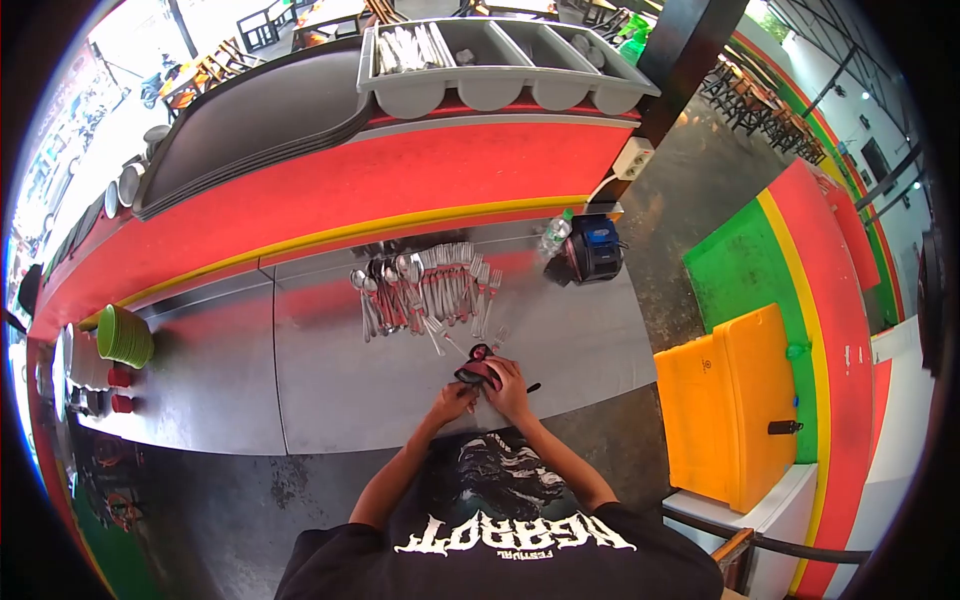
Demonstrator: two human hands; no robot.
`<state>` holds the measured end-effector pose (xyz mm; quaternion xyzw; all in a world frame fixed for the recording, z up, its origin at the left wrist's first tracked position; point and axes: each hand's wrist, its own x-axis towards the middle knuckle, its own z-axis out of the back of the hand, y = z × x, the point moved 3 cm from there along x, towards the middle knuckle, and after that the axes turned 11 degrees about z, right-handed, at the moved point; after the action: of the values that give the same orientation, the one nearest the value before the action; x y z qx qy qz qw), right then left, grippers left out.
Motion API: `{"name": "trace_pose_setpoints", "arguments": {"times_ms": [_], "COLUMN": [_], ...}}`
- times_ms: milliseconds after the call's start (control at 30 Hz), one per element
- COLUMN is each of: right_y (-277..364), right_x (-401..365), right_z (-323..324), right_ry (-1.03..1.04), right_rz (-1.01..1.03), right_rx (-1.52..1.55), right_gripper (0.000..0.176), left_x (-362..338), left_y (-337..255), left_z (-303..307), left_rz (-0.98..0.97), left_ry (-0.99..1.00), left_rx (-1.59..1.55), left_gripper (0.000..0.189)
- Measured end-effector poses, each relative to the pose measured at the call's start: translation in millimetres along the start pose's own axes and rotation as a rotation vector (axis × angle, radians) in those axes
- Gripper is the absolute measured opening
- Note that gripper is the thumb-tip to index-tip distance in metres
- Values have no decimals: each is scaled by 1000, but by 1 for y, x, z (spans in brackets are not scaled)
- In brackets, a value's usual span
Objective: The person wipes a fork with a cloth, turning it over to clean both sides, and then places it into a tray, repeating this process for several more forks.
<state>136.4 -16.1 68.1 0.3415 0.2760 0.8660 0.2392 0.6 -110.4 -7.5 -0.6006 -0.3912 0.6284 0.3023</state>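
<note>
Black printed T-shirt (500, 500); fingers of left hand (452, 401) and right hand (511, 390) pinch a dark-red cloth (478, 369), probably best kept taut; steel cutlery (430, 285) lies just beyond them.

Both hands together, out in front of the chest.
Left hand (452, 401) and right hand (510, 386) meet side by side, with both bare forearms angling inward from bent elbows into a narrow V. Right fingers (497, 372) curl down tight, back of the hand up. The left fingers bunch and point toward the right hand, though their grip is too small to read.
</note>
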Motion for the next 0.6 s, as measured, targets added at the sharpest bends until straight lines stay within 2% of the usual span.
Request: {"name": "trace_pose_setpoints", "arguments": {"times_ms": [67, 167, 300, 400, 567, 600], "right_y": [-3, -20, -36, -49, -83, -88], "right_x": [1, 1, 12, 21, 30, 28], "right_z": [4, 4, 9, 15, 22, 25], "right_ry": [-56, -101, -33, -89, -262, -378], "right_rz": [-13, -47, -102, -109, -385, -406], "right_rx": [-26, -116, -231, -269, -301, -261], "right_gripper": [48, 49, 49, 49, 42, 41], "left_x": [-3, -13, -6, -5, -13, -13], "left_y": [9, -3, 3, 4, 4, 6], "left_z": [-2, -3, 0, 3, 5, 5], "left_rz": [-72, -71, 1, 24, 24, 19], "left_ry": [34, 7, 94, 139, 148, 133], "left_rx": [-43, -1, -79, -142, -196, -180], "left_gripper": [17, 19, 19, 19, 19, 19]}}
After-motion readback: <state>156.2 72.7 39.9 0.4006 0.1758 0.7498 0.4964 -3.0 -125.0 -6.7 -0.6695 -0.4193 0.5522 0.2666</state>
